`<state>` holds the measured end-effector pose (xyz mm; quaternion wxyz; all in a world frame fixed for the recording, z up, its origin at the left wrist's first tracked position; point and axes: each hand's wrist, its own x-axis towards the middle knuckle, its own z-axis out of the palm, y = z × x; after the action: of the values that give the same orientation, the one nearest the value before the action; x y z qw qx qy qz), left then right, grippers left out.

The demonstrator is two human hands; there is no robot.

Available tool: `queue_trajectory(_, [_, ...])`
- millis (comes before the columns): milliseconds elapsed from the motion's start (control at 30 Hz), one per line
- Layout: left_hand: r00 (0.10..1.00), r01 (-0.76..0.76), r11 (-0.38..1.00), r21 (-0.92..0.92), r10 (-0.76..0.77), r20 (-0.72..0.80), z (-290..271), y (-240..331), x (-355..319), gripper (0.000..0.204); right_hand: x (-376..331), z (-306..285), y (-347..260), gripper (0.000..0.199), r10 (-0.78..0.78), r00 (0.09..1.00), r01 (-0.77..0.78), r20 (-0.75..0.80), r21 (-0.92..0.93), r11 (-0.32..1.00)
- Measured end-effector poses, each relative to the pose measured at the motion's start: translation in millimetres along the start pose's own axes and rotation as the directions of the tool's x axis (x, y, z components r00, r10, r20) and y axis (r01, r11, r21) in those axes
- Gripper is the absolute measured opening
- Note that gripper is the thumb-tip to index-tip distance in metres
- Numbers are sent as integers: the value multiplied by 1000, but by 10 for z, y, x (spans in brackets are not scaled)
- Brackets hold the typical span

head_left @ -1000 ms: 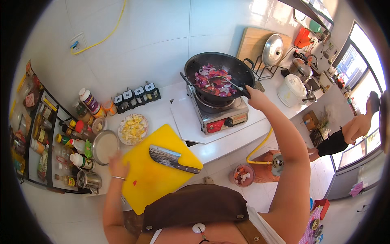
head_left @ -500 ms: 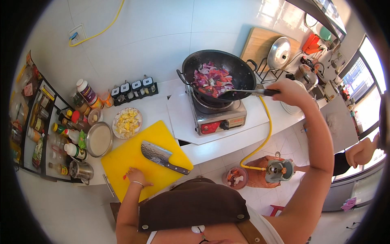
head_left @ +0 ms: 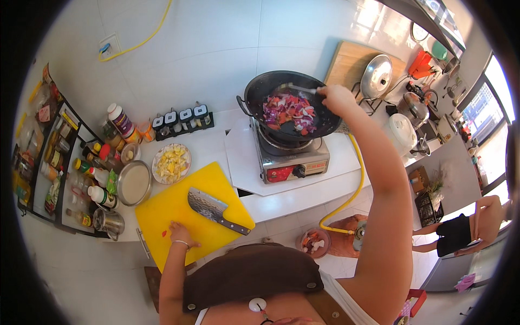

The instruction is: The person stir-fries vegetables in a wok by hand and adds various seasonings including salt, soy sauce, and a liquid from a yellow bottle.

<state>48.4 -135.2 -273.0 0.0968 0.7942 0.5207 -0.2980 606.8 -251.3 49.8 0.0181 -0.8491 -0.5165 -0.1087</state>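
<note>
A black two-handled wok (head_left: 319, 128) stands on the burner, with chopped red and purple vegetables (head_left: 290, 111) inside. Over its far right rim, my right hand (head_left: 338, 101) is closed around the handle of a metal spatula (head_left: 297, 88). The spatula's shaft reaches left inside the wok, behind the vegetables. My left hand (head_left: 181, 234) rests with fingers apart on a yellow cutting board (head_left: 162, 214). A cleaver (head_left: 208, 206) with a dark handle lies on that board, a little right of the hand. Small red bits sit beside my left fingertips.
Under the wok is a portable gas stove (head_left: 295, 162), with a yellow hose (head_left: 360, 189) running to the floor. A plate of yellow pieces (head_left: 171, 163) and a metal bowl (head_left: 134, 183) stand left, near bottles. A scrap bucket (head_left: 314, 242) is below; another person (head_left: 460, 230) stands right.
My right hand has moved left and farther away with the spatula, from the wok's right side to its far rim. My left hand stays on the board. More of the other person shows.
</note>
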Motion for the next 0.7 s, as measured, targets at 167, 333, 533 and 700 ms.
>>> queue_trajectory(167, [1000,9,1000,-10,-9,-22,38,-7,-92,134,-399,-564,165,33,-32,993,47,116,-128,991])
queue_trajectory(333, [1000,15,1000,-24,-16,-19,69,-12,-81,134,-858,-1568,347,42,66,989,-45,130,-161,986])
queue_trajectory(533, [999,38,998,-45,-38,14,-3,52,-65,136,-519,-1006,302,34,39,948,6,316,-139,990])
queue_trajectory(700, [999,29,998,-60,-30,-10,-46,47,-97,135,-150,-335,264,27,0,1000,1,14,-64,998])
